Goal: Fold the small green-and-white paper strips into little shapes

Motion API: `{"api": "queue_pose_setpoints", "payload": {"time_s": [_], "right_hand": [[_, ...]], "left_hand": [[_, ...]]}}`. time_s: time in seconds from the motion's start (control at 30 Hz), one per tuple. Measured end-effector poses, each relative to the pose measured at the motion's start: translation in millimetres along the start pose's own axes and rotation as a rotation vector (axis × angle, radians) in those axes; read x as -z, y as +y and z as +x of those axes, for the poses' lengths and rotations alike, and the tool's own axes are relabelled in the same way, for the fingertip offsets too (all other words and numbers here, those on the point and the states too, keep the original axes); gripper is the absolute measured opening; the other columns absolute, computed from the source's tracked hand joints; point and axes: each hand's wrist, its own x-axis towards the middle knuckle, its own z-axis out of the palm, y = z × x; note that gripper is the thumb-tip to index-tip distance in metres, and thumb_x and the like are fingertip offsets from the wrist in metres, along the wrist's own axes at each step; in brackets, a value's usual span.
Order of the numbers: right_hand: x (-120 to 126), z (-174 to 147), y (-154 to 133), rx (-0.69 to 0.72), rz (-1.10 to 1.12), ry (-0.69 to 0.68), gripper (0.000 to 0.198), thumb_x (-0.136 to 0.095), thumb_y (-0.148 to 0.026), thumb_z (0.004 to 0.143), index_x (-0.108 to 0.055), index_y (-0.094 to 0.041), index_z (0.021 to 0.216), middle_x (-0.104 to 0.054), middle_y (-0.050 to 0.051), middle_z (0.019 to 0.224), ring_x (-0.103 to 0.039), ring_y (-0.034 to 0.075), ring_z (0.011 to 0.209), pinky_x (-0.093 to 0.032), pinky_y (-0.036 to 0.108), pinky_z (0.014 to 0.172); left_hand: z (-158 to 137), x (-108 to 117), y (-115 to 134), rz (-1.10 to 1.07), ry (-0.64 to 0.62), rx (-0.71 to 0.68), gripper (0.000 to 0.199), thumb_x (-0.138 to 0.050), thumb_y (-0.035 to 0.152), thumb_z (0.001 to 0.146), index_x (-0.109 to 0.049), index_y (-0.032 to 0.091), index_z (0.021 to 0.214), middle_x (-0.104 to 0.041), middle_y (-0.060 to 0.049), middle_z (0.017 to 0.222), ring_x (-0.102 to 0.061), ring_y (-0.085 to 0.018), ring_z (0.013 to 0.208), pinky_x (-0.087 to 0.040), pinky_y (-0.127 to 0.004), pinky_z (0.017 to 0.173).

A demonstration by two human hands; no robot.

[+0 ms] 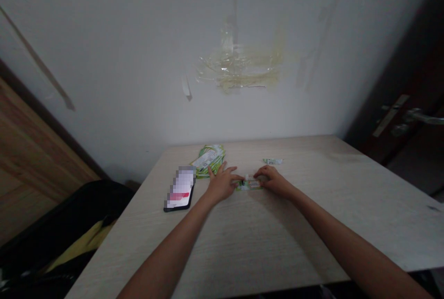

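A small green-and-white printed strip [249, 185] lies on the table between my two hands. My left hand [222, 183] has its fingers spread, with a fingertip against the strip's left end. At the right end, my right hand [273, 181] curls its fingers and thumb onto the strip; the exact contact is partly hidden. Behind my left hand is a larger green-and-white printed packet or stack of sheets [208, 156], partly covered by the fingers. A narrow green-and-white strip [273, 161] lies apart, beyond my right hand.
A phone [180, 190] with a lit, blurred screen lies left of my left hand. The pale wooden table [225, 248] meets a wall [132, 81] with old tape on it. A dark bag-like heap [93, 206] is at the left; a door handle [421, 116] is at the right.
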Motion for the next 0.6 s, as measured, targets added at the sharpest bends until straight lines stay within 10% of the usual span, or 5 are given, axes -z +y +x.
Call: {"api": "queue_pose_setpoints", "payload": {"time_s": [0.6], "right_hand": [[-16, -6, -11, 0.075, -0.154, 0.135, 0.025, -0.068, -0.022, 0.08, -0.072, -0.018, 0.104, -0.064, 0.011, 0.105, -0.057, 0.025, 0.104, -0.044, 0.038, 0.096]], "left_hand": [[3, -24, 15, -0.066, 0.187, 0.039, 0.021, -0.061, 0.038, 0.089, -0.07, 0.038, 0.107, -0.061, 0.002, 0.135, -0.036, -0.032, 0.139, 0.0, -0.079, 0.109]]}}
